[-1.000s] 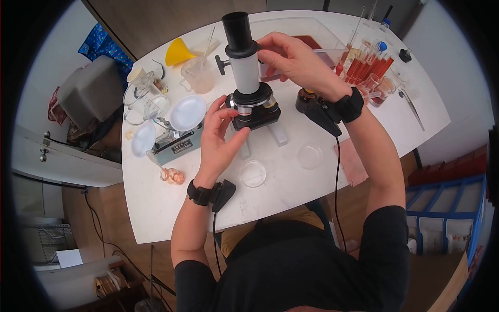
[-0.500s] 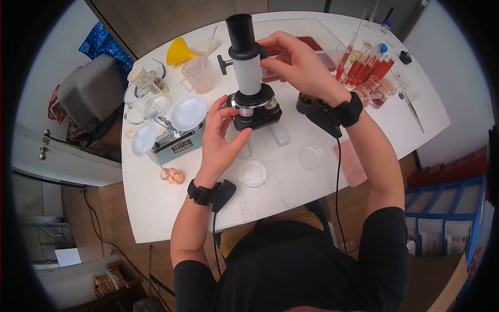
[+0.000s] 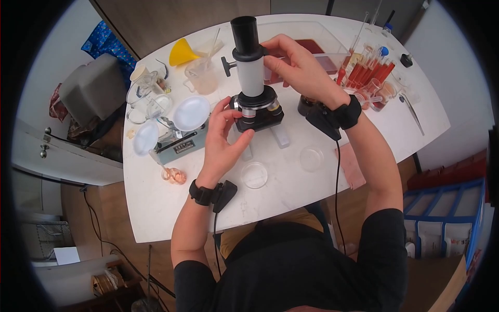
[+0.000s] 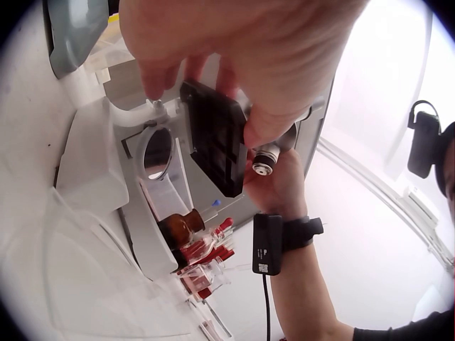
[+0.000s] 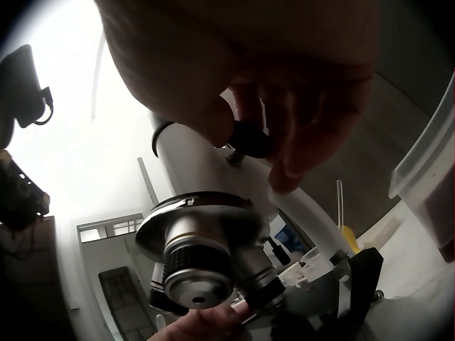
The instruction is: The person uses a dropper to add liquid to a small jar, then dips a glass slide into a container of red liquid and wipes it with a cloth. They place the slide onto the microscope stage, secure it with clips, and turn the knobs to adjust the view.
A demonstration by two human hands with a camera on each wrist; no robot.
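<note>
The white and black microscope [image 3: 251,78] stands upright near the middle of the table. My left hand [image 3: 221,143] grips the edge of its black stage [image 4: 217,138], thumb on the near side and fingers on the far side, below the silver objectives [image 5: 195,270]. Higher up, my right hand [image 3: 306,73] pinches the black side knob [image 5: 250,139] between thumb and fingers. A round mirror [image 4: 158,153] shows under the stage in the left wrist view. Part of the left fingers is hidden behind the stage and objectives.
Left of the microscope are a balance [image 3: 182,147], a yellow funnel [image 3: 182,52] and glassware. Two clear dishes [image 3: 254,175] [image 3: 311,159] lie in front. A brown bottle [image 3: 306,105], red-filled tubes [image 3: 366,73] and tweezers [image 3: 412,113] are at the right.
The head view has shifted slightly, so the microscope appears a little further right and lower. Both hands keep their holds on the stage and the knob.
</note>
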